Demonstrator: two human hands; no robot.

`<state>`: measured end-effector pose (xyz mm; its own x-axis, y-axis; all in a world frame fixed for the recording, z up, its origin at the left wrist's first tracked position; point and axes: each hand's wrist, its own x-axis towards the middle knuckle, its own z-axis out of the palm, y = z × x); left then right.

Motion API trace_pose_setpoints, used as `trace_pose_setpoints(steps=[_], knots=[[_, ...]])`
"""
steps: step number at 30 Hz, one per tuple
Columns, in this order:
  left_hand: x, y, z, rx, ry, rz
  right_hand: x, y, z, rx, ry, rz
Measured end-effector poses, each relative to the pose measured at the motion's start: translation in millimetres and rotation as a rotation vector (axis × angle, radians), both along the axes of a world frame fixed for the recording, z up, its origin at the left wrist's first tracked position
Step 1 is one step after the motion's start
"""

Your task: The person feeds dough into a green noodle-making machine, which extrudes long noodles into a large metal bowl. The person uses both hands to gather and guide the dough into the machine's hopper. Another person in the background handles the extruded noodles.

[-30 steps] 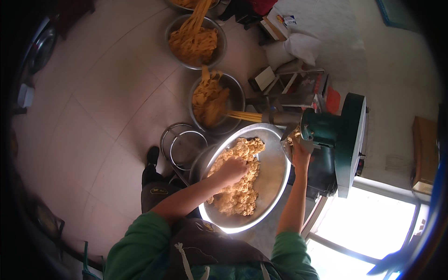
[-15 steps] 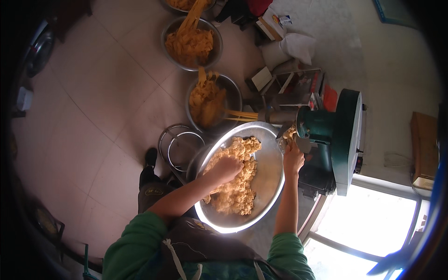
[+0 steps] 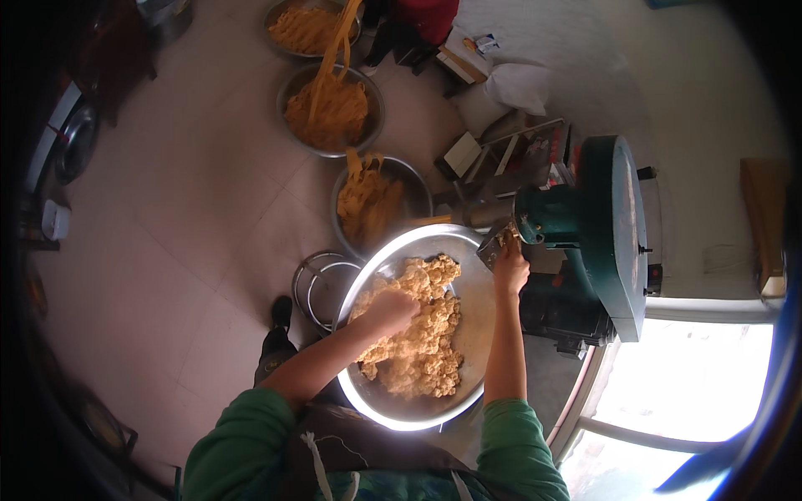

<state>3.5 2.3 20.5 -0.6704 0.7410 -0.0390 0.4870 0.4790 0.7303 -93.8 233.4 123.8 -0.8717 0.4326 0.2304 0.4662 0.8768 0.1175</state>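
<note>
A wide metal basin [image 3: 474, 334] in front of me holds crumbly yellow dough [image 3: 430, 367]. My left hand [image 3: 393, 314] is closed in the dough on the basin's left side, its fingertips buried and slightly blurred. At the basin's right rim, my right hand [image 3: 511, 269] reaches up to the metal feed hopper [image 3: 493, 246] of a green machine [image 3: 576, 221]. The fingers there are curled in at the hopper's mouth, and what they hold is hidden. Yellow strands [image 3: 434, 221] come out of the machine's barrel toward a bowl of noodles [image 3: 368, 204].
Beyond are two more metal bowls, a middle one [image 3: 376, 125] and a far one [image 3: 305, 29], with yellow noodles; long strips rise between them. A round metal stool frame [image 3: 313, 288] stands left of the basin. A person in dark trousers [image 3: 393, 42] is at the far side.
My view has shifted, so the bowls and machine sit differently in the picture. My left hand stays in the dough; my right fingers reach farther into the hopper. Strips at the far bowls hang differently.
</note>
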Motion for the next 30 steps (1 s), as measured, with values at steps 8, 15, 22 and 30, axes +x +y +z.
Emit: trace_pose_setpoints(steps=[8,15,22,30], knots=[[-6,-8,2,-0.125,-0.058,0.042,14,13,43,-0.329,0.001,0.169],[-8,-3,8,-0.108,-0.023,0.073,-1,26,-2,-0.129,-0.060,-0.034],[0,-12,-4,-0.104,0.086,0.089,30,-8,58,-0.161,-0.106,0.049],[-6,-13,-6,-0.016,0.011,0.149,6,21,3,-0.166,-0.065,0.094]])
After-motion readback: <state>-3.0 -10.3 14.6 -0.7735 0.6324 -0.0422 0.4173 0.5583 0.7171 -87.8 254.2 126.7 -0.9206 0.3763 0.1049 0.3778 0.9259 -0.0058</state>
